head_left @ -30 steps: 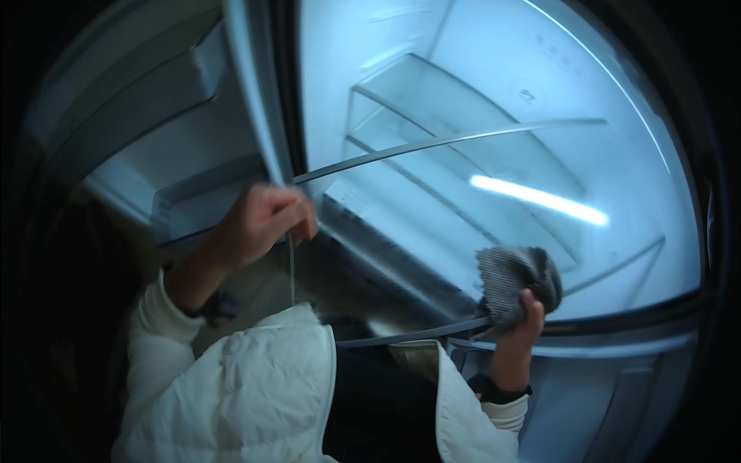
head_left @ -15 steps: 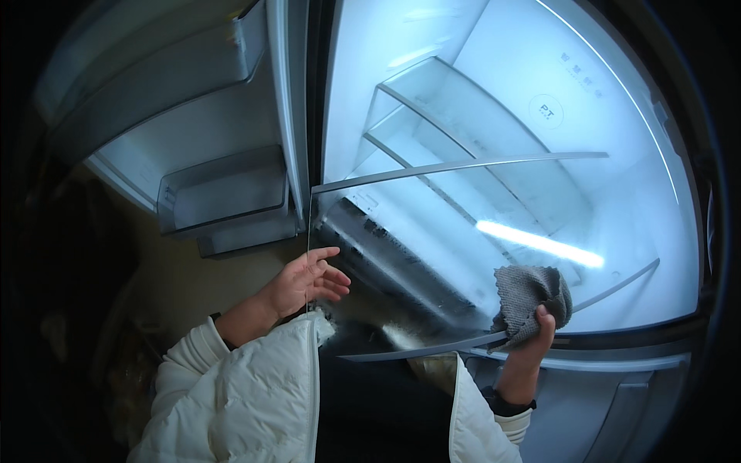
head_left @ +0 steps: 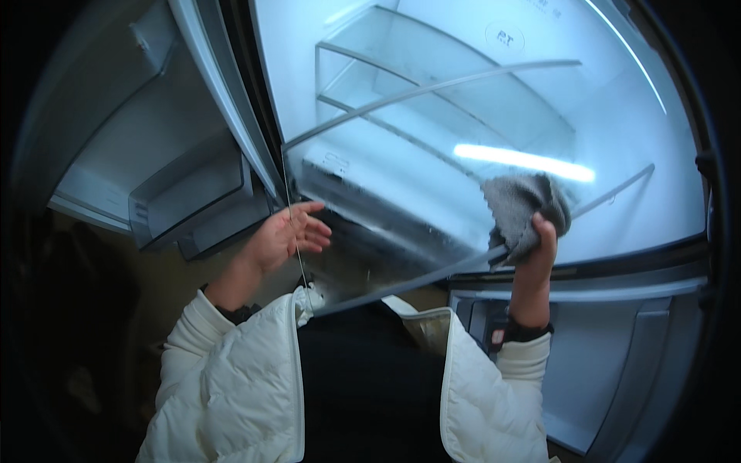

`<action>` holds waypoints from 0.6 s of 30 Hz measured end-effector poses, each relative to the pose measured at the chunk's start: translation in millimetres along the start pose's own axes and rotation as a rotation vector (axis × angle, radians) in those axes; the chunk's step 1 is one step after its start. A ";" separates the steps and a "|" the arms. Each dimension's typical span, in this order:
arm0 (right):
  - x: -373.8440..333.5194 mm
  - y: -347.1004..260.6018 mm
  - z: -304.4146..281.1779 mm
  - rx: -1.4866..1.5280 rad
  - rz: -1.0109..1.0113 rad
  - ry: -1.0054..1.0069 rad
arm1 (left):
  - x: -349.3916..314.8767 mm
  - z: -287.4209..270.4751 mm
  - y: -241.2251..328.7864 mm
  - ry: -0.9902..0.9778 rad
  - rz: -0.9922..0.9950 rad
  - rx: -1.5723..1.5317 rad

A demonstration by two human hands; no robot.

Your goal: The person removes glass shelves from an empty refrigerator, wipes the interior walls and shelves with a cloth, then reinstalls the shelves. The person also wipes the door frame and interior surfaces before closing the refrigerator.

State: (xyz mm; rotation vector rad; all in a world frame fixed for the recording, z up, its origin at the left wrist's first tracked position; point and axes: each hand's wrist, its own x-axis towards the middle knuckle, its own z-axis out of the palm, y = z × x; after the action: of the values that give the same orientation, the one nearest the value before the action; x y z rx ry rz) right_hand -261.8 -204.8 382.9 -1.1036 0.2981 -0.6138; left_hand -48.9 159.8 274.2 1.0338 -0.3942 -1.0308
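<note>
A clear glass shelf [head_left: 401,208] with grey trim along two opposite edges lies tilted before me, at the mouth of a lit refrigerator. My right hand [head_left: 544,239] grips a grey cloth [head_left: 513,212], which is bunched over the shelf's right side by the near trim. The thumb shows; the other fingers are hidden by the cloth. At the shelf's left edge is my left hand [head_left: 289,235], fingers apart and slightly bent. The thin glass edge crosses it, and whether its palm bears the shelf's weight I cannot tell.
Inside the white refrigerator compartment [head_left: 633,131] are further glass shelves [head_left: 455,58]. The left door with clear bins [head_left: 193,193] stands open beside my left arm. Another open door [head_left: 587,347] lies at the lower right, close to my right forearm.
The refrigerator, shelf and both hands sit higher in the picture as the view has tipped down. The shelf's near trim slopes more steeply. The right hand still holds the cloth.
</note>
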 end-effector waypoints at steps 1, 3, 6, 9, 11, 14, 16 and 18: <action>1.2 -0.4 1.5 0.016 -0.001 -0.021 | 1.7 -0.3 1.5 0.014 -0.016 -0.013; 3.1 -1.2 4.8 0.039 -0.020 -0.002 | 1.9 -1.4 5.2 -0.004 -0.001 -0.041; 5.8 -1.9 7.0 0.048 -0.036 -0.110 | 3.9 -4.6 15.5 -0.056 0.033 -0.016; 10.8 -2.7 6.3 0.093 -0.035 -0.068 | 5.5 -8.2 27.4 -0.011 0.036 0.116; 15.6 -2.8 3.8 0.109 -0.037 -0.108 | 3.5 -10.3 33.1 -0.003 0.067 0.093; 22.1 -3.9 0.2 0.094 -0.135 -0.234 | 3.2 -11.8 36.8 -0.134 0.160 0.001; 25.1 -4.4 -1.5 0.113 -0.154 -0.261 | 2.5 -11.9 39.7 -0.164 0.183 -0.081; 27.0 -3.9 -3.7 0.113 -0.146 -0.223 | 2.0 -10.1 41.5 -0.180 0.205 -0.155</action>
State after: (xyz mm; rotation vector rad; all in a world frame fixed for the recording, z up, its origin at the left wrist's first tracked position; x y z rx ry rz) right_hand -243.4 -224.8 386.8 -1.0791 -0.0096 -0.6223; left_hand -19.5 168.5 304.1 0.7482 -0.5472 -0.9566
